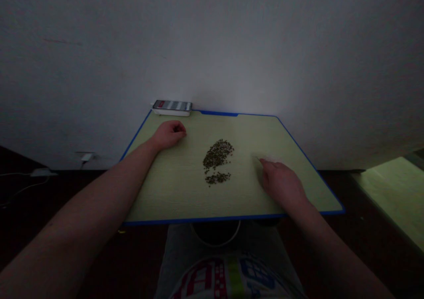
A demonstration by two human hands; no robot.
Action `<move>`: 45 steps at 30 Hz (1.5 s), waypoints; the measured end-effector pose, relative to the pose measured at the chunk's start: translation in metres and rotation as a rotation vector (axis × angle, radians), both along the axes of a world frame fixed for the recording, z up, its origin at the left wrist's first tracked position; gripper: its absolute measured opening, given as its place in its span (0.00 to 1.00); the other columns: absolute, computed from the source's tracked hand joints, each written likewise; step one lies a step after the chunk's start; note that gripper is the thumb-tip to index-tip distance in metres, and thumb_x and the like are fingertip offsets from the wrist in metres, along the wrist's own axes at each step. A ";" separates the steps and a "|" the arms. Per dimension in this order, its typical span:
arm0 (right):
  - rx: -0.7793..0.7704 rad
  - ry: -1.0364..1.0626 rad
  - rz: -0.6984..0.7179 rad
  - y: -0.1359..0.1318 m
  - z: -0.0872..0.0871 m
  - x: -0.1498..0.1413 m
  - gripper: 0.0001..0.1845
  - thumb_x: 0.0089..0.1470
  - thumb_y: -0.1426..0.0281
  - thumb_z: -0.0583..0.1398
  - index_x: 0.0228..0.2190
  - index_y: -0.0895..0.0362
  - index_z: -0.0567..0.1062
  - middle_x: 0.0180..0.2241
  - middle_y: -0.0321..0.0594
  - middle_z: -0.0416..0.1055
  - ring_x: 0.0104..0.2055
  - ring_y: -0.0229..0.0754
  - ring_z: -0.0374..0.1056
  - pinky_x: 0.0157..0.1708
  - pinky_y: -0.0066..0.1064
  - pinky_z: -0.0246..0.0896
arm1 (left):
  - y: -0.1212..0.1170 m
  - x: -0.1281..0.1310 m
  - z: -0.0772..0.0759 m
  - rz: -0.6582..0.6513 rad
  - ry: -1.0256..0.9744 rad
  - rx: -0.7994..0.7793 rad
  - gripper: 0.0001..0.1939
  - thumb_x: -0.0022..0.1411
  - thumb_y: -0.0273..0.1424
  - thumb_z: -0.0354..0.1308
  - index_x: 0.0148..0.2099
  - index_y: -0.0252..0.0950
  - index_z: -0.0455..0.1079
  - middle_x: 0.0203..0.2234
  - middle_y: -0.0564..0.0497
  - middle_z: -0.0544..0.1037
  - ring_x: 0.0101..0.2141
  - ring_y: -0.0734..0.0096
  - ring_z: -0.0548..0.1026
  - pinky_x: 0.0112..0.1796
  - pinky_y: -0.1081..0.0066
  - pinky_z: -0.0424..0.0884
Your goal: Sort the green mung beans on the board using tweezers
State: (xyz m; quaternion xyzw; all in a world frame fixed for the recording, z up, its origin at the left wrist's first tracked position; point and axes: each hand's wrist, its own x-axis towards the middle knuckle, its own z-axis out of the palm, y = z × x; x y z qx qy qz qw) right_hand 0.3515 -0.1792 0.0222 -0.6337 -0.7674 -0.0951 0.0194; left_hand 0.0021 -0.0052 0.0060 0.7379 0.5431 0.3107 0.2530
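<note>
I read this as sorting: the dark grains (pixel 217 154) lie on the desk (pixel 172 195), left of my right hand (pixel 282 183), whose grip I can't tell. My left hand (pixel 169 134) curls loosely, contents hidden. Next likely calls for a low leftward reach.

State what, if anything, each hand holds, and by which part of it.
Nothing shows in the curled left hand. At the right hand, the fingertips are blurred, so whether they pinch something cannot be told.

Room beside pile (pixel 217 154) — wall (pixel 218 47) beyond board (pixel 179 197)
</note>
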 end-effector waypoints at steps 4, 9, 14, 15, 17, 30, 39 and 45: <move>-0.030 0.177 0.172 -0.011 0.000 -0.014 0.21 0.56 0.76 0.52 0.50 0.62 0.73 0.43 0.51 0.76 0.43 0.51 0.72 0.44 0.42 0.66 | 0.000 0.000 -0.001 -0.003 -0.003 0.005 0.09 0.46 0.34 0.58 0.30 0.34 0.71 0.22 0.53 0.72 0.24 0.74 0.66 0.28 0.72 0.63; -0.071 0.412 0.156 0.005 0.003 -0.027 0.19 0.58 0.76 0.50 0.49 0.62 0.71 0.42 0.50 0.76 0.42 0.48 0.71 0.44 0.39 0.65 | -0.002 0.002 0.003 0.020 -0.002 -0.018 0.08 0.46 0.33 0.58 0.29 0.34 0.71 0.21 0.53 0.71 0.24 0.74 0.66 0.28 0.72 0.63; -0.183 0.521 0.173 0.029 0.006 -0.031 0.17 0.58 0.77 0.50 0.47 0.61 0.70 0.41 0.49 0.75 0.42 0.46 0.70 0.42 0.35 0.63 | -0.001 0.002 0.002 0.004 -0.016 -0.015 0.09 0.45 0.34 0.58 0.29 0.34 0.70 0.20 0.54 0.70 0.24 0.75 0.66 0.28 0.72 0.63; -0.203 0.533 0.189 0.032 0.007 -0.032 0.17 0.58 0.77 0.50 0.47 0.60 0.70 0.42 0.49 0.74 0.42 0.46 0.70 0.42 0.35 0.62 | 0.000 0.002 0.002 0.010 -0.007 -0.010 0.09 0.46 0.34 0.58 0.29 0.34 0.70 0.21 0.53 0.71 0.24 0.74 0.66 0.27 0.72 0.63; -0.231 0.555 0.232 0.034 0.006 -0.033 0.17 0.57 0.78 0.50 0.47 0.60 0.70 0.42 0.48 0.74 0.42 0.45 0.69 0.43 0.35 0.62 | 0.000 0.002 0.001 0.016 0.015 -0.004 0.09 0.46 0.34 0.58 0.29 0.34 0.71 0.21 0.53 0.71 0.24 0.74 0.66 0.27 0.72 0.63; -0.283 0.595 0.257 0.024 0.006 -0.025 0.16 0.58 0.77 0.50 0.46 0.58 0.70 0.41 0.45 0.74 0.41 0.44 0.69 0.41 0.35 0.63 | 0.003 -0.002 -0.003 -0.002 0.001 -0.004 0.10 0.46 0.35 0.58 0.30 0.34 0.72 0.22 0.52 0.72 0.25 0.73 0.66 0.29 0.71 0.62; -0.267 0.592 0.233 0.013 0.003 -0.017 0.14 0.59 0.75 0.50 0.45 0.57 0.70 0.42 0.46 0.74 0.43 0.45 0.69 0.43 0.35 0.64 | 0.000 0.000 0.001 -0.001 -0.003 -0.007 0.09 0.46 0.33 0.58 0.30 0.34 0.71 0.21 0.53 0.70 0.24 0.74 0.65 0.27 0.72 0.62; -0.257 0.605 0.224 0.008 0.003 -0.015 0.14 0.60 0.74 0.50 0.45 0.57 0.70 0.42 0.45 0.74 0.43 0.44 0.70 0.44 0.36 0.63 | 0.002 -0.001 -0.002 -0.010 -0.012 -0.010 0.09 0.46 0.34 0.58 0.30 0.34 0.71 0.20 0.54 0.70 0.23 0.75 0.65 0.27 0.72 0.62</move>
